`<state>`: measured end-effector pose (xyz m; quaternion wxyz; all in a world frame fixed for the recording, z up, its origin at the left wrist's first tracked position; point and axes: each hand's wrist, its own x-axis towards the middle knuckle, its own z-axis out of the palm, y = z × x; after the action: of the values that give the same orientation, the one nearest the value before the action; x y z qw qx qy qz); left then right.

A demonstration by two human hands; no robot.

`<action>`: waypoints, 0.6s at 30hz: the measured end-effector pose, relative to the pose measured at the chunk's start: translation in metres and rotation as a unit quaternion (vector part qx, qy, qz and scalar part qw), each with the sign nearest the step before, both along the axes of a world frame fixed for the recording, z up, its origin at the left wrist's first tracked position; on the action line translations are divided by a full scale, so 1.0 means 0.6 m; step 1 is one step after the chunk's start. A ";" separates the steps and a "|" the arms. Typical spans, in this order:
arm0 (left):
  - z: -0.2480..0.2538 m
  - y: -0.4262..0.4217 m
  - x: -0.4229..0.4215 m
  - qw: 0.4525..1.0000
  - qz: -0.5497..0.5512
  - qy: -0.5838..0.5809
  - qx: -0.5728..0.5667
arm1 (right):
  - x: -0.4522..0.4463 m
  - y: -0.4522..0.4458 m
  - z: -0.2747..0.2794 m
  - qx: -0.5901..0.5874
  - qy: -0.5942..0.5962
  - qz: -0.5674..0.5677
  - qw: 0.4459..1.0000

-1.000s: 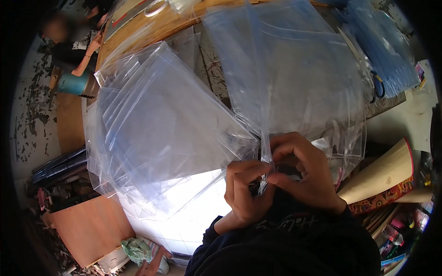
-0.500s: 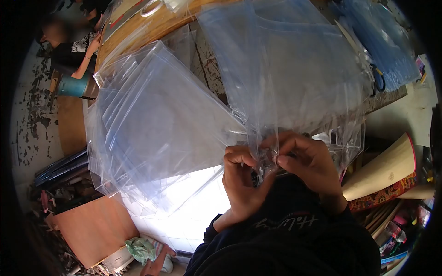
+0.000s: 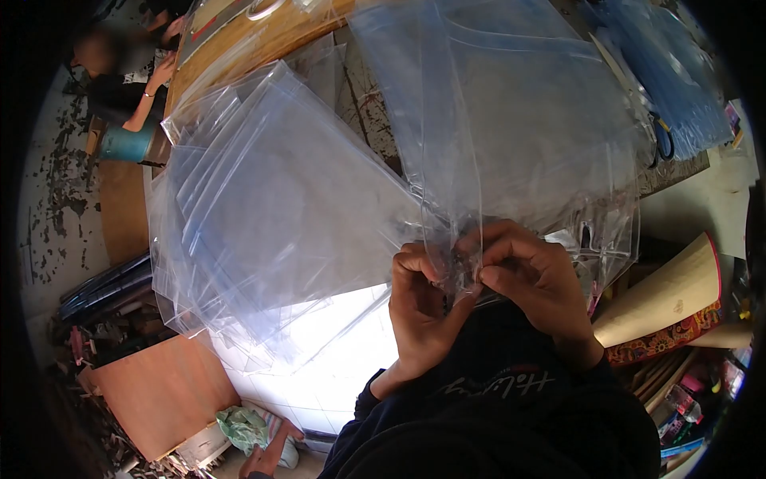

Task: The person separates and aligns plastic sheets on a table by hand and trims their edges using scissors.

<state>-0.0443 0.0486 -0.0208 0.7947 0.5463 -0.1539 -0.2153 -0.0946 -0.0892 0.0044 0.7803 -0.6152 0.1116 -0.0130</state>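
Observation:
My left hand (image 3: pixel 423 315) has its fingers curled closed on the bunched near end of a clear plastic sheet (image 3: pixel 527 120). Beside it, my right hand (image 3: pixel 535 275) pinches the same plastic between thumb and fingers. From the hands the sheet spreads away over the worktable, with a long folded strip down its left part. What lies inside the gathered plastic at my fingertips is hard to make out. A fanned stack of clear plastic pieces (image 3: pixel 279 191) lies just left of my hands, overhanging the table's near edge.
A bluish plastic bundle (image 3: pixel 666 80) lies at the far right, near dark-handled scissors (image 3: pixel 664 140). At right stands a rolled yellowish sheet (image 3: pixel 662 295). Lower left are a brown board (image 3: pixel 167 399) and a green bag (image 3: pixel 242 427). Another person's arm (image 3: pixel 148 100) reaches the table at upper left.
Both hands keep their hold on the plastic, with only slight finger movement. The sheet shifts slightly to the right in view. The other person's arm at upper left moves a little.

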 end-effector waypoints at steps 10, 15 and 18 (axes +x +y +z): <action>-0.005 0.001 0.002 1.000 -0.001 -0.008 -0.003 | 0.003 0.006 0.000 0.011 0.004 -0.012 1.000; -0.010 0.004 0.003 1.000 -0.013 -0.015 -0.016 | 0.003 0.008 -0.004 0.023 0.016 -0.011 1.000; -0.012 0.006 0.005 0.998 -0.027 -0.011 -0.057 | 0.003 0.006 -0.002 -0.005 0.022 -0.009 1.000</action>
<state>-0.0411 0.0520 -0.0278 0.8165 0.4984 -0.1893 -0.2215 -0.0926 -0.0855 0.0034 0.7742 -0.6185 0.1341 -0.0067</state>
